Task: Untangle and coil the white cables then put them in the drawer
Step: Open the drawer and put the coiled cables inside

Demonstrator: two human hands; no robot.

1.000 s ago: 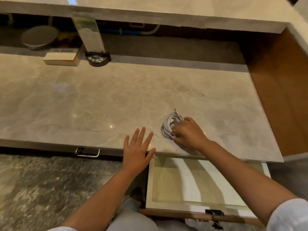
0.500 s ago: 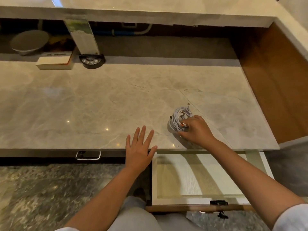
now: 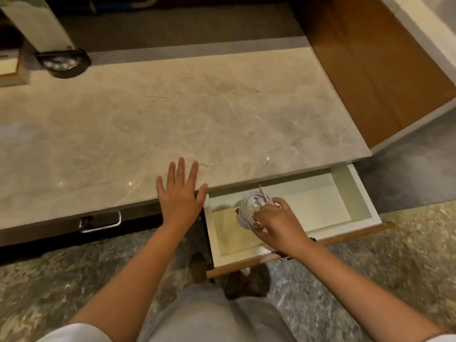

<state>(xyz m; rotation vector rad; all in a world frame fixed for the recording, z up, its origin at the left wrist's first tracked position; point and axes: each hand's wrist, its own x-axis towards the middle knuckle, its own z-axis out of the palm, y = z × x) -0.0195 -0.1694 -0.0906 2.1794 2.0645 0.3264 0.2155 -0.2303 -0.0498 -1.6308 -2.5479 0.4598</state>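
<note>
1. One coiled bundle of white cables [image 3: 251,208], on the marble countertop [image 3: 172,119] a second ago, is now over the open drawer [image 3: 365,218]; only release appears to remain.
2. Right hand [image 3: 277,224] grips the coil's near edge, loops projecting beyond the fingers.
3. Left hand [image 3: 179,196] rests flat, fingers spread, on the countertop edge.

The right hand [image 3: 276,224] hides the coiled white cables' [image 3: 251,206] four-o'clock side; the box [image 3: 8,70] at nine o'clock is cut off.
</note>
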